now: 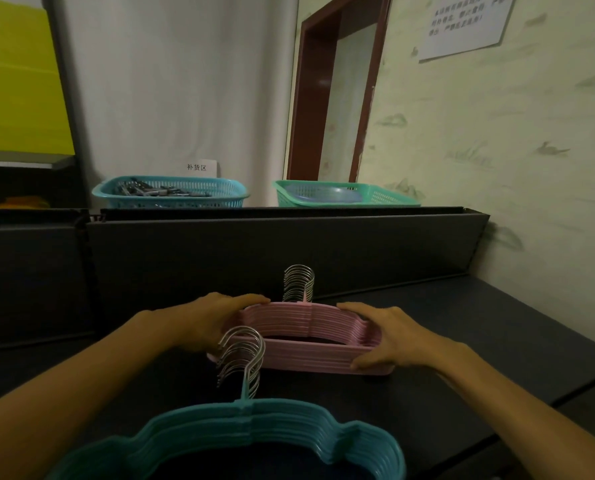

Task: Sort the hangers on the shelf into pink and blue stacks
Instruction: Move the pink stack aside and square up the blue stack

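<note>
A stack of pink hangers lies flat on the dark shelf, its metal hooks pointing up toward the back panel. My left hand clasps the stack's left end and my right hand clasps its right end, fingers curled over the edges. Closer to me lies a stack of blue hangers, its silver hooks rising in front of the pink stack. Neither hand touches the blue stack.
A dark back panel rises behind the shelf. Beyond it stand a blue basket holding dark clips and a green basket with a blue dish. A wall runs along the right and a doorway stands behind.
</note>
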